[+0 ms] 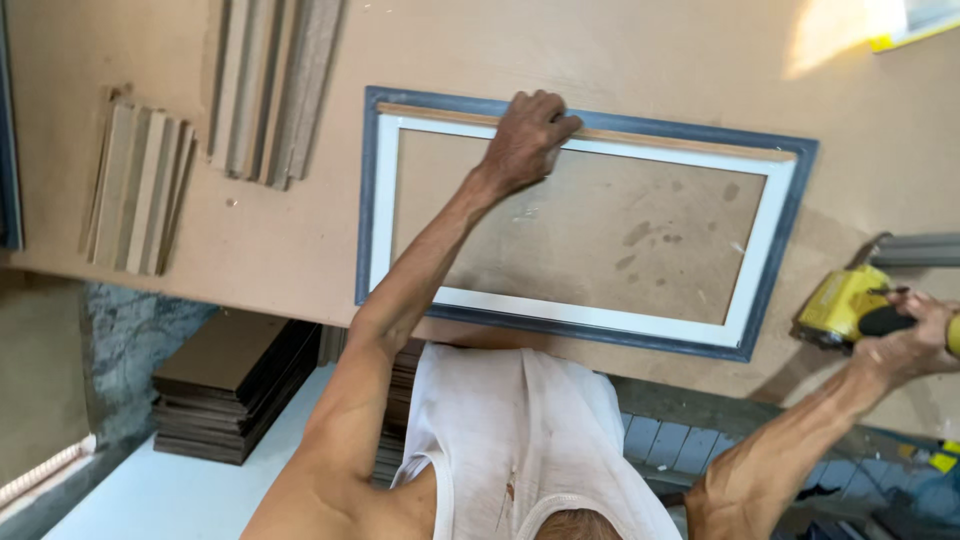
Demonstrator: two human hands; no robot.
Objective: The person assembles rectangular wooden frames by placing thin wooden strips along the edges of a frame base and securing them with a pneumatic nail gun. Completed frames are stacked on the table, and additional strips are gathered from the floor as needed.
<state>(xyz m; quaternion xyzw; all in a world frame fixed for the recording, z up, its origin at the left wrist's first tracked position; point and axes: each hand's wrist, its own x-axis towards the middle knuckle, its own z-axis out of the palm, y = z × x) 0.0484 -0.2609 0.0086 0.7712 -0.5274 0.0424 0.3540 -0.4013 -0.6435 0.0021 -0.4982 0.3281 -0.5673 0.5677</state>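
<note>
A rectangular picture frame (770, 235) lies flat on a brown board worktable (880, 130), its outer border dark blue-grey and its inner border white, with the bare tabletop showing through the opening. Along the far long side of the frame sits a thin strip of pale wood (680, 141), running almost from one corner to the other. The left hand (527, 140) is stretched out over the frame and rests on that far edge, fingers curled down over the wood strip and the blue border, pressing on them rather than gripping around anything. The right hand (912, 340) is off to the side, well apart from the frame near the table's near edge, wrapped closed around the dark handle of a yellow nail gun (840, 305), whose body points toward the frame's corner but does not touch it. Beside the tool lies a grey moulding piece (920, 249). On the far side of the table from the tool, two stacks of grey-brown moulding lengths (265, 90) and shorter ones (140, 185) rest side by side, apart from the frame. Below the table's edge, a pile of dark brown boards (235, 380) sits on a pale floor. The person wears a white sleeveless vest (530, 430), seen from above
</note>
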